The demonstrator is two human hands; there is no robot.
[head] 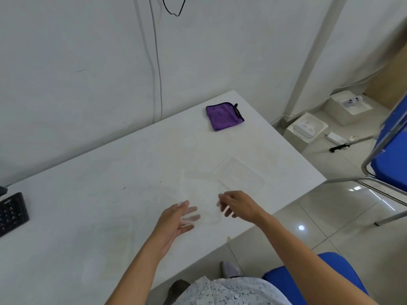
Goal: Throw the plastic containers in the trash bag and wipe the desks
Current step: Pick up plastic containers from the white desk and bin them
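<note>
A clear plastic container [203, 194] is just above the white desk [88, 205], held between both hands. My left hand [176, 219] grips its left rim, and the fingers show through the plastic. My right hand [236, 205] pinches its right edge with curled fingers. A second clear plastic container [241, 176] lies flat on the desk just beyond my right hand. A folded purple cloth [223, 116] lies farther back near the desk's far corner. No trash bag is in view.
A black keyboard [11, 213] sits at the desk's left edge. Blue chairs stand to the right [389, 155] and near my body [319, 274]. White boxes [308, 127] and a cable lie on the tiled floor by the wall.
</note>
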